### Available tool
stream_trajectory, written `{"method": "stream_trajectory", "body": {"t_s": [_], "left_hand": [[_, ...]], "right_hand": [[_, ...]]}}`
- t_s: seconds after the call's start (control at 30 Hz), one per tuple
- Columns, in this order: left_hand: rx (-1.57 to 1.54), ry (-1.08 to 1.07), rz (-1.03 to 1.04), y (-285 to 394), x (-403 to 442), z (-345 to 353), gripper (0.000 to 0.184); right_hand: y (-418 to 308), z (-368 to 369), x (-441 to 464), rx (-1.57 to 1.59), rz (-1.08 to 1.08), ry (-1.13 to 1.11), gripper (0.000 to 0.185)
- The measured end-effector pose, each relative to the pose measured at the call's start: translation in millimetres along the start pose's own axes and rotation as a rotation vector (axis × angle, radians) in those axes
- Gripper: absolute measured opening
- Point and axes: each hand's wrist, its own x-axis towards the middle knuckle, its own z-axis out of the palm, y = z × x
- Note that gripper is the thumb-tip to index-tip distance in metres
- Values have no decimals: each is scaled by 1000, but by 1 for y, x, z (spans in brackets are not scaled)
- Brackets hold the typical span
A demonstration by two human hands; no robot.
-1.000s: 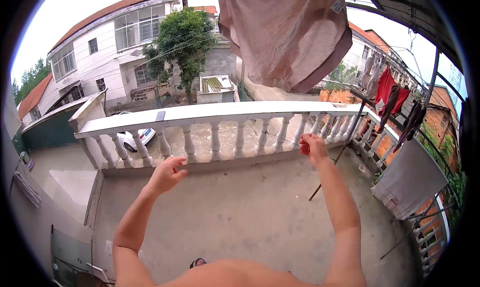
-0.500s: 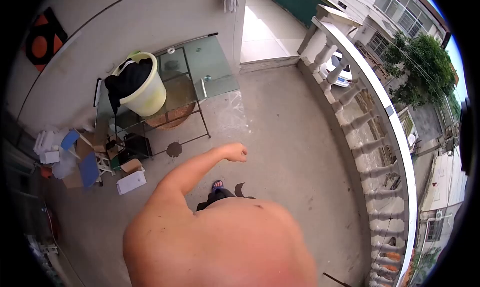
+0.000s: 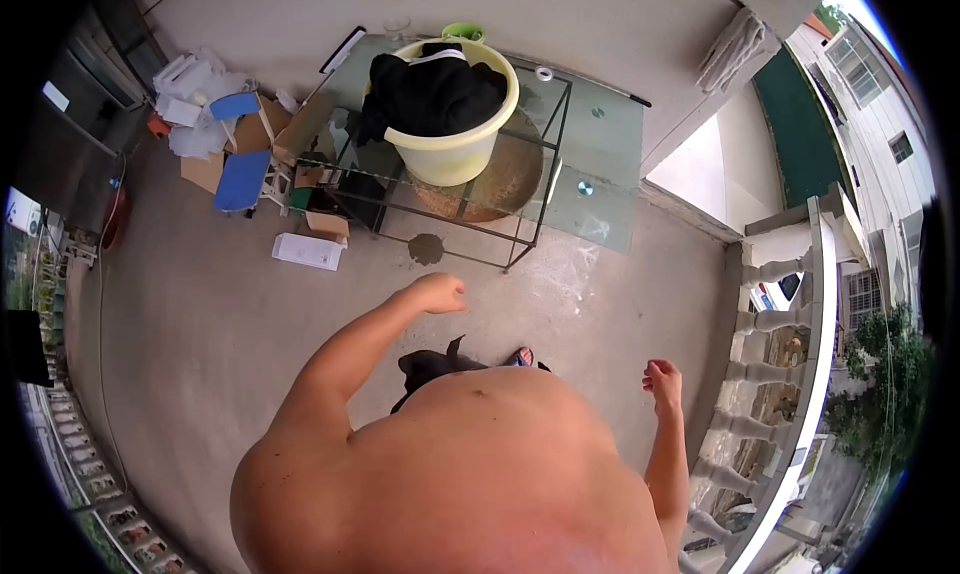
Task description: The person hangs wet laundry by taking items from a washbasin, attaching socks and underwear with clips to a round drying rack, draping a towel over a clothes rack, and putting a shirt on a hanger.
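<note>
My left hand (image 3: 438, 293) hangs over the concrete floor in front of the glass table, its fingers curled closed with nothing visible in them. Lower on the right, my right hand (image 3: 663, 384) is near the balustrade, fingers bent and a little apart, holding nothing I can see. On the glass table (image 3: 615, 139) stands a pale yellow bucket (image 3: 455, 159), away from both hands. Black cloth (image 3: 440, 92) is heaped in it and hangs over its left rim.
A round woven tray (image 3: 525, 189) shows beneath the glass. Left of the table lie cardboard boxes, a blue folding chair (image 3: 243, 179) and a white box (image 3: 307, 252). A white-topped balustrade (image 3: 815, 324) runs along the right. Behind the bucket is a green basin (image 3: 463, 31).
My view has turned left, so the table and bucket appear nearer the middle. My right hand has come into view. My left hand stays curled.
</note>
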Motion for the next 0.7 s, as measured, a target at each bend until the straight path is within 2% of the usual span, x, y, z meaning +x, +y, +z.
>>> {"method": "stream_trajectory", "body": {"t_s": [0.1, 0.17, 0.23, 0.33, 0.4, 0.47, 0.53, 0.63, 0.7], "left_hand": [[-77, 67, -132, -23, -28, 9, 45], [-315, 176, -256, -34, -51, 16, 44], [-351, 208, -320, -38, -74, 21, 44], [-455, 295, -402, -62, -98, 44, 43], [-534, 358, -435, -75, -106, 53, 42], [-656, 337, -531, -89, -115, 52, 41], [-659, 383, -524, -108, -122, 47, 42], [-670, 460, -575, -124, -134, 20, 42], [-693, 518, -678, -127, -145, -4, 42]], "right_hand": [[-123, 38, 50, -148, -226, -146, 19], [-192, 74, 81, -225, -425, -211, 22], [-261, 119, 98, -254, -583, -320, 26], [-347, 196, 121, -356, -879, -371, 41], [-401, 248, 125, -446, -975, -341, 48], [-442, 301, 142, -455, -903, -404, 60], [-473, 353, 162, -550, -892, -321, 70], [-504, 410, 162, -660, -826, -221, 80], [-512, 427, 147, -648, -837, -301, 79]]}}
